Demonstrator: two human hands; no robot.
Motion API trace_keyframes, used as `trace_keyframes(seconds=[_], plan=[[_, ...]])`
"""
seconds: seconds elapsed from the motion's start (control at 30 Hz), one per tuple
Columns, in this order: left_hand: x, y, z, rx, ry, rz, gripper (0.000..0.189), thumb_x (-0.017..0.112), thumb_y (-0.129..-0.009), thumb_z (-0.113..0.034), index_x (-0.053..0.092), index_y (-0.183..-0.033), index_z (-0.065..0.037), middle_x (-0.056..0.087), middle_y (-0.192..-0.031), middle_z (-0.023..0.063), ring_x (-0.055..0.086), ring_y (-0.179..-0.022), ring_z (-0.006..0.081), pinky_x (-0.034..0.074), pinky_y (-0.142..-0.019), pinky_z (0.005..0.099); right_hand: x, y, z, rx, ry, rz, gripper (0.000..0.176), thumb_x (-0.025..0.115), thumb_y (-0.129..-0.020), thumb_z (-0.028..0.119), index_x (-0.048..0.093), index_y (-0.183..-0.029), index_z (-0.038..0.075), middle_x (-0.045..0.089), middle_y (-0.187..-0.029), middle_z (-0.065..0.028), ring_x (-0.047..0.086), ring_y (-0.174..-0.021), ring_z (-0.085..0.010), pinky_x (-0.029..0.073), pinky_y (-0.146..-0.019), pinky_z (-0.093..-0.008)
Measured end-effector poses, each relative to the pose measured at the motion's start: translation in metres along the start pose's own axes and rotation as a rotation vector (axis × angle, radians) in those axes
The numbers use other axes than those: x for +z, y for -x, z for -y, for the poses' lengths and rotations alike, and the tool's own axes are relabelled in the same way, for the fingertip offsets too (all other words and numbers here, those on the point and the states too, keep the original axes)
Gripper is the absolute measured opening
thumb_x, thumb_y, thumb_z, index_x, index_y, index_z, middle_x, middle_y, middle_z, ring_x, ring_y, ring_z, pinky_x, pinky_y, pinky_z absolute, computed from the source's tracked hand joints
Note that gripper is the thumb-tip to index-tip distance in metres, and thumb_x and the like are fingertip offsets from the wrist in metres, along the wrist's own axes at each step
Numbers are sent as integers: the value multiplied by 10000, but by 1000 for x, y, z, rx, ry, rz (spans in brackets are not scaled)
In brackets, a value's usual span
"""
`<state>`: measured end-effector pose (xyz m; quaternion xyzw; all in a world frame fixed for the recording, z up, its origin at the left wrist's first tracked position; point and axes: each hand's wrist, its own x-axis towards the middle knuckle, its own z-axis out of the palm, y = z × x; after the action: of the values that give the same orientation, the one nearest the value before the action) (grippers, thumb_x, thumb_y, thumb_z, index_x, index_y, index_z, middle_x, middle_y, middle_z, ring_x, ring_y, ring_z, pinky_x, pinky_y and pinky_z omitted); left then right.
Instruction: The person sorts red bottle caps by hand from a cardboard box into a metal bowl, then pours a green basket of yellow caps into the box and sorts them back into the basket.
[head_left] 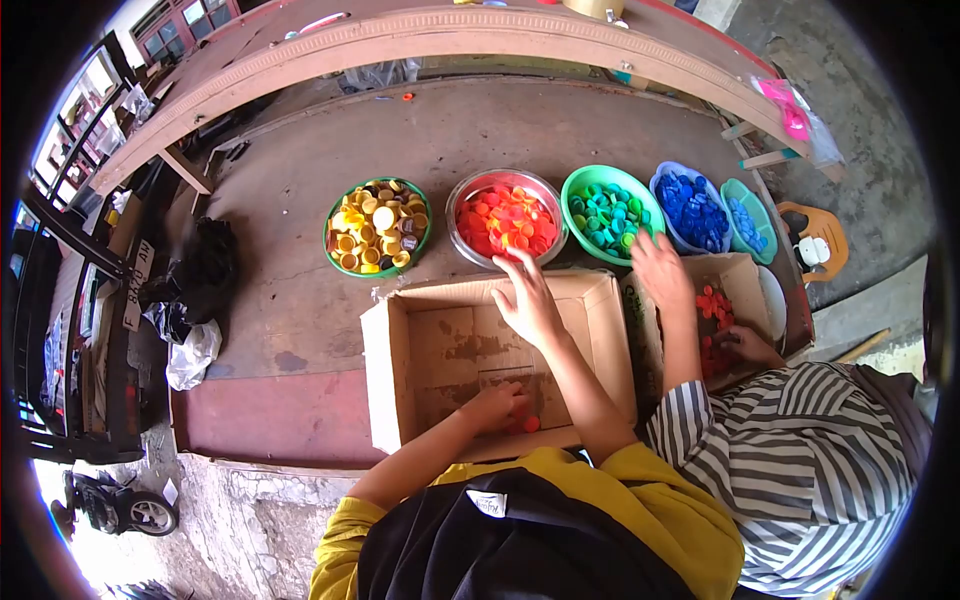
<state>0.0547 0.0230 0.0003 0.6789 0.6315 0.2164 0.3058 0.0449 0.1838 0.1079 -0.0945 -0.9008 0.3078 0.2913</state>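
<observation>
My left hand [497,406] is low inside the open cardboard box [385,380], its fingers curled over a few red bottle caps [531,424] near the box's close side. Above the far edge of that box is my right hand [527,305], fingers spread and nothing visible in them. Its fingertips come close to the rim of a metal bowl [461,243] heaped with red and orange bottle caps [508,215]. To the left stands a green-rimmed bowl [327,240] of yellow caps [375,225]. A light green basin [583,240] of green caps [610,212] is on the right.
A co-worker in a striped top [790,440] works at my right, one hand [660,270] by the green basin, the other in a smaller box [735,265] with red caps. Blue caps [692,210] fill further basins. A raised wooden shelf [450,35] spans the back; plastic bags [195,355] lie left.
</observation>
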Motion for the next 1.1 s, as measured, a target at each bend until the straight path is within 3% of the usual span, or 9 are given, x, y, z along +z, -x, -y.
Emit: trace_keyframes(seconds=[0.13,0.27,0.37,0.43,0.53,0.83,0.87,1.0,1.1], plan=[[-2,0,-1,-39,-9,14,314,603,-702,-90,518,-1002,-52,496,-998,151,524,-939,328,449,-790,413,-19,39,3,21,-40,-110,338,626,-714,16,548,-1042,40,501,-1067,-150,507,-1014,-305,423,-865,-368],[-19,0,-1,-48,219,-257,284,601,-746,-102,507,-1003,-27,516,-956,158,535,-903,309,460,-767,397,-33,60,-12,201,-186,-143,287,623,-720,-7,547,-996,18,555,-823,-109,578,-734,-201,478,-645,-299],[-38,-5,1,-190,462,-459,333,629,-760,-87,476,-1049,-20,552,-937,131,552,-875,246,462,-755,352,-30,76,-23,444,-233,74,300,651,-743,65,552,-1023,23,576,-825,-111,580,-697,-177,483,-646,-293],[-58,-6,-11,-321,717,-581,425,654,-757,-56,442,-1124,-29,576,-939,97,558,-862,178,455,-746,302,-25,81,-24,588,-310,324,366,605,-827,270,542,-1046,-16,621,-870,-119,596,-718,-158,487,-667,-277],[-65,-3,-14,-202,560,-792,529,661,-751,-32,384,-1202,-23,587,-982,85,557,-878,151,456,-742,278,-14,84,-18,651,-740,480,295,513,-894,227,524,-1060,-16,622,-886,-78,592,-749,-121,490,-664,-266],[-66,-6,-10,-87,574,-916,671,661,-759,-68,272,-1305,-37,556,-1082,102,545,-797,179,458,-699,276,-19,33,-23,457,-798,296,131,441,-861,-6,537,-950,-12,585,-798,-45,565,-673,-90,469,-608,-230],[-67,-5,-13,-127,594,-920,578,658,-755,-63,356,-1246,-17,548,-1070,115,540,-833,178,461,-723,280,-22,18,-25,439,-785,217,131,444,-860,-3,542,-945,-16,592,-789,-51,577,-666,-95,476,-601,-235],[-52,1,4,-50,408,-454,369,670,-721,-66,518,-1055,-29,521,-1027,110,516,-968,199,457,-794,308,-28,-40,-44,417,-508,-71,142,488,-847,42,570,-934,-33,631,-769,-104,633,-648,-131,498,-571,-243],[-38,5,-4,49,156,-267,415,692,-695,-128,523,-1069,-71,524,-1039,110,519,-980,256,440,-833,342,-23,-59,-68,344,-172,-62,234,559,-815,111,562,-984,-50,640,-830,-179,640,-756,-249,508,-680,-317]])
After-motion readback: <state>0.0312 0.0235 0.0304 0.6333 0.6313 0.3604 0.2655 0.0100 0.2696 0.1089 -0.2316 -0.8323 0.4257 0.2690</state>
